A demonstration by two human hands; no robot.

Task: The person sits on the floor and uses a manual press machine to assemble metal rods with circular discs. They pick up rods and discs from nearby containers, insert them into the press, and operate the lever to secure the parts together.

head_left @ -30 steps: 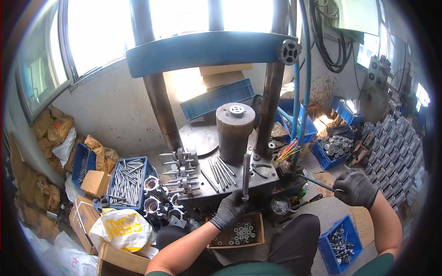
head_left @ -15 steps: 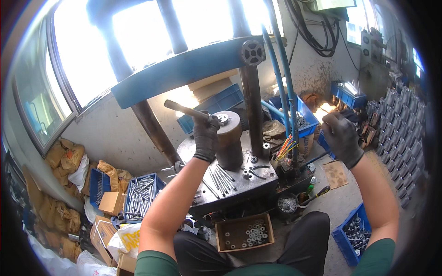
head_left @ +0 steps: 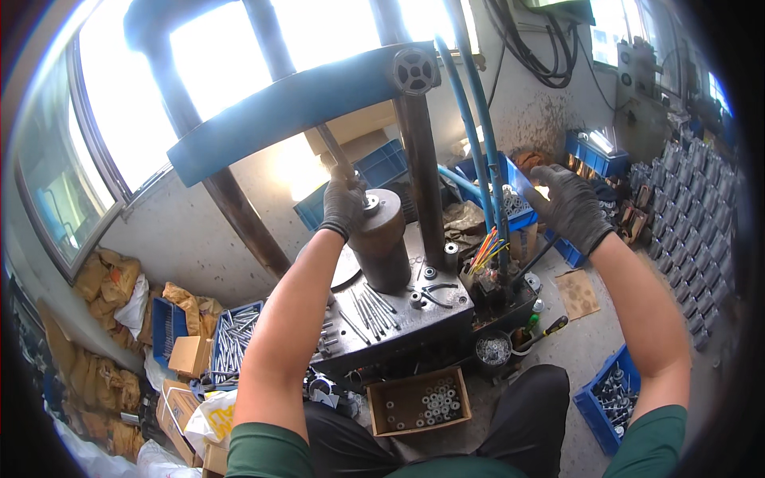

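Note:
My left hand (head_left: 344, 205), in a dark glove, is closed around a metal bar (head_left: 331, 145) that slants up and away under the blue crossbeam of a press. Just beside its fingers, a small ring-shaped metal part (head_left: 370, 203) sits on top of a thick steel cylinder (head_left: 386, 255). What the lower end of the bar touches is hidden by the hand. My right hand (head_left: 570, 209), also gloved, hovers out to the right with fingers stretched and nothing in them. Below it, a dark lever (head_left: 539, 259) rises at a slant from the press's side.
The blue crossbeam (head_left: 295, 107) spans above the left hand between dark posts. Loose rods (head_left: 369, 312) and pliers (head_left: 437, 298) lie on the press table. A box of small rings (head_left: 418, 432) stands below. Blue bins (head_left: 588, 398) of metal parts and stacked metal tubes (head_left: 692, 231) flank the press.
The bar in my left hand has swung from pointing left to pointing up and away. My right hand has moved slightly left and its fingers have opened. The dark lever now stands steeper.

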